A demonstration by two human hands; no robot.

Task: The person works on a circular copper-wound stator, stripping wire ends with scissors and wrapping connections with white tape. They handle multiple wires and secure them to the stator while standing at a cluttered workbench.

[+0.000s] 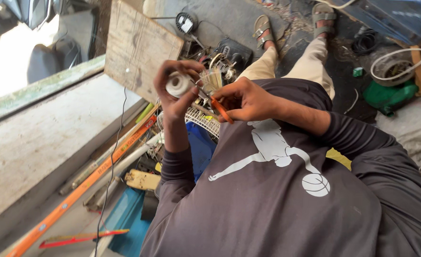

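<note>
Two hands meet in front of the person's dark shirt (286, 200), above a cluttered workshop floor (234, 19) of grey concrete. The view is tilted: a worn pale ledge (34, 143) runs along the left, with a bright opening beyond it, and a wooden board (137, 47) leans just past the hands.

The left hand (175, 93) is closed around a white spool (178, 84), thumb and fingers wrapped over its rim. The right hand (244, 100) is closed on orange-handled scissors (218, 108), fingers through the loops; how far the blades are parted cannot be told. A small bundle of pale wires (212, 78) stands between the two hands, touching the spool's side.

Below the hands lie a white wire grille (203, 121) and a blue sheet (198, 147). Long orange strips (84, 188) and pale rods lie along the foot of the ledge, with a thin wire (115, 147) hanging down across them. The person's feet in sandals (263, 29) rest on the floor beyond, near dark motor parts (229, 54). A green object (389, 95) and a white hose (396, 59) sit to the right.
</note>
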